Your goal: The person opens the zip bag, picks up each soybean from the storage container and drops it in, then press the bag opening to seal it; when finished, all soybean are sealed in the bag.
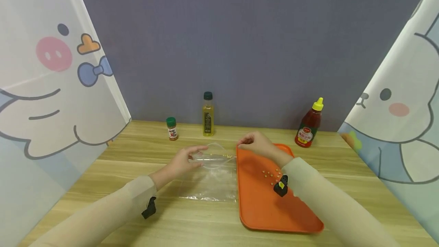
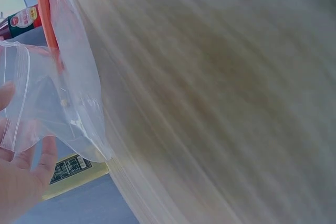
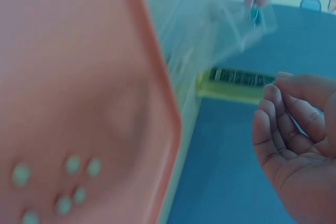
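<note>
A clear plastic zip bag [image 1: 209, 182] lies on the table with its mouth spread and several small pale-yellow beans [image 1: 227, 156] near the opening. My left hand [image 1: 183, 161] holds the bag's edge at the mouth; in the left wrist view the fingers [image 2: 47, 156] are against the film. Above the far left corner of the orange tray [image 1: 267, 212], my right hand [image 1: 257, 146] brings thumb and index fingertips together, other fingers curled. Whether a bean is between those fingertips is hidden. Several loose beans [image 3: 72, 164] lie in the tray.
Behind the bag stand a small green-capped spice jar [image 1: 172, 129] and a yellow oil bottle [image 1: 208, 115]. A red sauce bottle [image 1: 307, 127] with a yellow cap leans at the back right. A grey panel [image 1: 240, 48] backs the wooden table [image 1: 164, 224].
</note>
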Demonstrator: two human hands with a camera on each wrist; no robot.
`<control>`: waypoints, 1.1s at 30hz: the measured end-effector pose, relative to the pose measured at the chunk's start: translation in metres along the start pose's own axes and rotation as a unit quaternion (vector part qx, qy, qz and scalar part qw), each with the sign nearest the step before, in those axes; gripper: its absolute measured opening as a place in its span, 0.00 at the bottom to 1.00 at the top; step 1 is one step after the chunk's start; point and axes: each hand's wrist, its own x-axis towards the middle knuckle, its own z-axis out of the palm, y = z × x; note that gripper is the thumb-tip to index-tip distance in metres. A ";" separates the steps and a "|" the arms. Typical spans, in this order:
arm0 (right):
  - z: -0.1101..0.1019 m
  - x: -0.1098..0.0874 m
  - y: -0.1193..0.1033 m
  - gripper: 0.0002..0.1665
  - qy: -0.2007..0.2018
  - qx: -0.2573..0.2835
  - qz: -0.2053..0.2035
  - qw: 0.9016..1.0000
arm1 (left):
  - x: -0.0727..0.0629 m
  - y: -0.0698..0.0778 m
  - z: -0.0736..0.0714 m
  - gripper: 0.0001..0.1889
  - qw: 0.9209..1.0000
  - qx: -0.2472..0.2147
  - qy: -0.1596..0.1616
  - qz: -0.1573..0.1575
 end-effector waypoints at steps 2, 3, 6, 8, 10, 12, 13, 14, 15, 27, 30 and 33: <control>-0.006 -0.006 0.008 0.08 0.000 -0.003 0.014 1.000 | -0.001 -0.001 -0.001 0.30 1.000 -0.001 0.002 -0.002; -0.008 -0.009 0.012 0.08 -0.001 -0.002 0.019 1.000 | -0.001 -0.001 -0.001 0.30 1.000 0.000 0.003 -0.002; -0.015 -0.017 0.025 0.09 -0.007 0.005 0.033 0.999 | -0.001 -0.002 -0.001 0.30 1.000 -0.001 0.005 -0.004; -0.018 -0.022 0.034 0.10 -0.014 0.008 0.033 0.999 | -0.001 -0.003 0.000 0.30 1.000 -0.002 0.005 -0.004; -0.022 -0.027 0.041 0.11 -0.019 0.012 0.034 0.999 | 0.000 -0.003 0.000 0.30 1.000 -0.002 0.005 -0.001; -0.025 -0.033 0.048 0.11 -0.022 0.010 0.034 0.999 | 0.000 -0.002 0.000 0.30 1.000 -0.004 0.005 0.001; -0.027 -0.036 0.052 0.11 -0.023 0.010 0.033 0.999 | 0.000 -0.002 0.000 0.30 1.000 -0.003 0.004 0.002; -0.028 -0.039 0.055 0.11 -0.023 0.007 0.035 0.999 | 0.000 -0.002 0.000 0.30 1.000 -0.002 0.004 0.003; -0.030 -0.042 0.059 0.11 -0.022 0.004 0.034 0.999 | 0.000 -0.002 0.000 0.30 1.000 -0.001 0.004 0.004; -0.039 -0.076 0.091 0.09 -0.015 0.002 0.077 0.997 | 0.001 -0.001 0.000 0.30 1.000 0.019 0.005 0.006; -0.037 -0.081 0.095 0.09 -0.016 0.001 0.092 0.996 | 0.001 -0.001 0.000 0.30 1.000 0.022 0.005 0.007; -0.035 -0.084 0.095 0.09 -0.014 0.000 0.103 0.995 | 0.000 -0.001 0.001 0.29 1.000 0.018 0.002 0.010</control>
